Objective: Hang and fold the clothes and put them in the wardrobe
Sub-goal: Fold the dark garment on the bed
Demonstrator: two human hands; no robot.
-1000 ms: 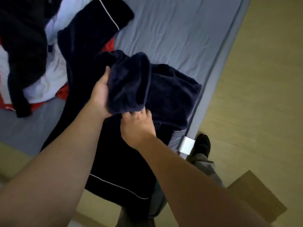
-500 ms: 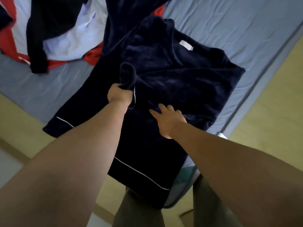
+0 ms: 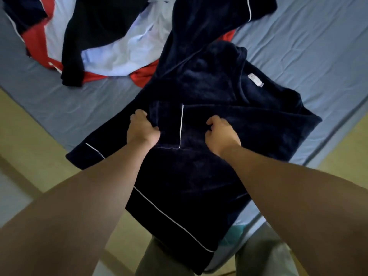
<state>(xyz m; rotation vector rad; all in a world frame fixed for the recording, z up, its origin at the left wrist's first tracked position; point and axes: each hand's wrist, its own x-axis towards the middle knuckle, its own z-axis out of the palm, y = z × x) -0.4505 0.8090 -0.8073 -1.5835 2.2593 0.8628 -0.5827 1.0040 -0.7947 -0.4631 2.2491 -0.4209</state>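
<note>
Currently the navy robe (image 3: 189, 176) lies spread on the bed (image 3: 298, 46), hem overhanging the edge. Left hand (image 3: 142, 129) and right hand (image 3: 221, 134) each grip its folded sleeve (image 3: 201, 116), fingers curled. Plush, limp and probably weighty: hold bunched fabric.

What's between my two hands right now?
Head view: navy garment fabric with a white piping stripe lies between the left hand and the right hand.
</note>
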